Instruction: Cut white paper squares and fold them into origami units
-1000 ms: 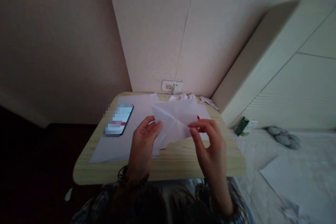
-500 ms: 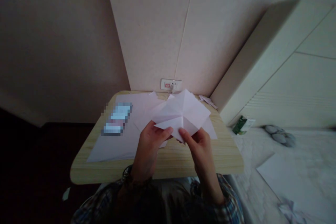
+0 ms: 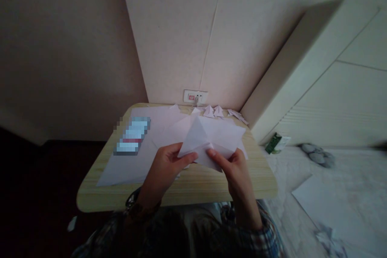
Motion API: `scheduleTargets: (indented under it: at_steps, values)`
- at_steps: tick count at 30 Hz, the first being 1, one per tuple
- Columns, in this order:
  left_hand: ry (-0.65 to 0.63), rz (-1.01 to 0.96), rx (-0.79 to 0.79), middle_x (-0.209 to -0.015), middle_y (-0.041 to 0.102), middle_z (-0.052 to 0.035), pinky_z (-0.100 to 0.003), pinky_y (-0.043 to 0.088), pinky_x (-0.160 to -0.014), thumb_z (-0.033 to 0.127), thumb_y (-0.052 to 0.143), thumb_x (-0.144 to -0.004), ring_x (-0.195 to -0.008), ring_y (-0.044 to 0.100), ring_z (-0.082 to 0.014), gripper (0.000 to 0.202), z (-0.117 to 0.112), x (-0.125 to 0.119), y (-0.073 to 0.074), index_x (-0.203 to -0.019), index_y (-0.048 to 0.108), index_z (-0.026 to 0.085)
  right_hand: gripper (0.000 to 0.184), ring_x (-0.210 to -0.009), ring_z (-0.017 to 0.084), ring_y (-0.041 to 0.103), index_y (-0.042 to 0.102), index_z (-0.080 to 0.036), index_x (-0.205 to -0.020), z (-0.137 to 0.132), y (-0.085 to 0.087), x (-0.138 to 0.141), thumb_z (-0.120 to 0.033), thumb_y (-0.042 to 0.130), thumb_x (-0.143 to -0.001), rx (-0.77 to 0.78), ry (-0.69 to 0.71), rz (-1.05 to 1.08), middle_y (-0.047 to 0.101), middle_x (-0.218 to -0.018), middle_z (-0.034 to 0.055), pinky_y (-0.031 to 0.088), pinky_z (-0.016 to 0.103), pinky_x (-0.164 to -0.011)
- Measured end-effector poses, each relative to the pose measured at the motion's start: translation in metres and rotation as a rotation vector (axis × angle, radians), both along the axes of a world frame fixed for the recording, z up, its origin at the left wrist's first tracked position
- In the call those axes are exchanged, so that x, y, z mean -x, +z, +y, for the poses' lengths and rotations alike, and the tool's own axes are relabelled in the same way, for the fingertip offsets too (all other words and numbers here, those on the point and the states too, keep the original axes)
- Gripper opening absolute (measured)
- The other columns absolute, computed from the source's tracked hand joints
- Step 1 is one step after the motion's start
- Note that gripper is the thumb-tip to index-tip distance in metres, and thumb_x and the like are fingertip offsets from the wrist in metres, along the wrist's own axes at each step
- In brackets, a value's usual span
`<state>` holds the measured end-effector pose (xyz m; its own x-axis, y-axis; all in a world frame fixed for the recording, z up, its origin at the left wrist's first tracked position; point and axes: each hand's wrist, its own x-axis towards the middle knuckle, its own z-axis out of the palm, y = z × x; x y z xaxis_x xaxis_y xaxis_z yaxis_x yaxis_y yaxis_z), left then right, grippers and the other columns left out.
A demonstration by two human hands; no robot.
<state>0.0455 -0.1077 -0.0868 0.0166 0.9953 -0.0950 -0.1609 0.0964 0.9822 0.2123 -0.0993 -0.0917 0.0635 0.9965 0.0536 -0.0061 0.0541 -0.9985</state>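
Note:
A creased white sheet of paper (image 3: 211, 137) is held above the small wooden table (image 3: 193, 187), partly folded into a peaked shape. My left hand (image 3: 165, 167) pinches its near left edge with thumb and fingers closed. My right hand (image 3: 234, 167) pinches the near edge just to the right, its fingers also closed on the paper. The two thumbs lie close together at the fold.
Large white sheets (image 3: 133, 161) and a phone (image 3: 132, 136) lie on the table's left half. Several small folded paper pieces (image 3: 213, 111) line the far edge below a wall socket (image 3: 195, 96). A bed with loose paper (image 3: 338, 205) and a green carton (image 3: 275, 143) is at right.
The paper was spread wide between my hands, then turned and collapsed along its creases. My hands have come closer together and lower, toward the table's near side.

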Motion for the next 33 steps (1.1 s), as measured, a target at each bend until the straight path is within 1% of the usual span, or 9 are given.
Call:
scheduleTargets:
  at_steps: [3,7,10,13,15,18,22,26,33]
  values:
    - [-0.053,0.037,-0.024,-0.079,0.083,-0.0030,-0.033,0.061,-0.072,0.031,0.086,-0.066,-0.077,0.077,-0.0266,0.017,-0.0003,0.0009,0.0011,-0.079,0.082,0.020,0.027,-0.091,0.030,0.077,0.078,-0.022,-0.089,-0.0017,-0.0004,-0.0004,-0.041,0.081,-0.071,0.017,-0.011,0.019,0.083,-0.098,0.0078,0.063,0.042,-0.083]
    - [-0.049,0.081,-0.058,-0.084,0.083,-0.0022,-0.032,0.060,-0.073,0.035,0.083,-0.071,-0.081,0.077,-0.0269,0.019,-0.0013,0.0012,0.0028,-0.081,0.082,0.020,0.025,-0.085,0.030,0.077,0.079,-0.022,-0.087,-0.0039,-0.0001,-0.0012,-0.040,0.082,-0.070,0.036,0.004,0.027,0.083,-0.093,0.0079,0.065,0.042,-0.076]
    - [-0.047,0.124,-0.085,-0.082,0.083,-0.0021,-0.032,0.059,-0.071,0.034,0.080,-0.073,-0.077,0.076,-0.0258,0.017,-0.0021,0.0013,0.0031,-0.081,0.082,0.020,0.027,-0.086,0.030,0.078,0.078,-0.021,-0.088,-0.0047,0.0001,-0.0003,-0.042,0.082,-0.070,0.030,-0.012,0.039,0.083,-0.091,0.0073,0.064,0.042,-0.079]
    - [-0.046,0.164,-0.111,-0.074,0.081,-0.0004,-0.029,0.057,-0.069,0.029,0.081,-0.071,-0.071,0.073,-0.0230,0.009,-0.0037,0.0016,0.0030,-0.074,0.082,0.020,0.033,-0.095,0.029,0.077,0.077,-0.022,-0.097,-0.0053,0.0003,0.0013,-0.039,0.083,-0.069,0.019,-0.052,0.081,0.083,-0.095,0.0068,0.063,0.041,-0.087]
    - [-0.046,0.179,-0.118,-0.070,0.079,0.0007,-0.027,0.055,-0.066,0.027,0.081,-0.070,-0.068,0.071,-0.0212,0.006,-0.0049,0.0014,0.0029,-0.071,0.081,0.021,0.038,-0.092,0.030,0.077,0.076,-0.021,-0.101,-0.0061,0.0001,0.0021,-0.038,0.084,-0.068,0.036,-0.066,0.099,0.083,-0.095,0.0079,0.064,0.041,-0.084]
    - [-0.038,0.183,-0.121,-0.069,0.079,0.0012,-0.027,0.054,-0.064,0.028,0.081,-0.071,-0.065,0.070,-0.0201,0.008,-0.0064,0.0007,0.0026,-0.071,0.081,0.021,0.037,-0.089,0.030,0.077,0.077,-0.019,-0.098,-0.0073,-0.0005,0.0024,-0.040,0.085,-0.069,0.055,-0.084,0.098,0.083,-0.097,0.0099,0.065,0.041,-0.080]
    - [0.033,0.167,-0.097,-0.070,0.079,0.0007,-0.026,0.054,-0.062,0.030,0.083,-0.070,-0.066,0.071,-0.0204,0.011,-0.0071,0.0012,0.0024,-0.072,0.081,0.019,0.029,-0.092,0.028,0.077,0.078,-0.020,-0.093,-0.0070,0.0018,0.0007,-0.041,0.081,-0.073,0.026,0.005,0.057,0.083,-0.100,0.0082,0.062,0.040,-0.083]
    - [0.148,0.112,-0.072,-0.073,0.080,-0.0010,-0.027,0.054,-0.063,0.035,0.083,-0.071,-0.068,0.071,-0.0213,0.019,-0.0081,0.0027,0.0038,-0.078,0.081,0.017,0.022,-0.081,0.025,0.074,0.079,-0.021,-0.086,-0.0057,0.0074,-0.0031,-0.037,0.081,-0.070,0.017,0.123,0.022,0.083,-0.092,0.0060,0.058,0.037,-0.075]
    - [0.196,0.006,-0.060,-0.083,0.082,-0.0028,-0.026,0.056,-0.068,0.037,0.086,-0.068,-0.075,0.072,-0.0196,0.026,-0.0083,-0.0007,0.0033,-0.084,0.081,0.018,0.015,-0.069,0.019,0.059,0.078,-0.022,-0.077,-0.0077,0.0062,-0.0070,-0.036,0.078,-0.073,-0.009,0.117,-0.038,0.073,-0.072,0.0012,0.044,0.031,-0.065]
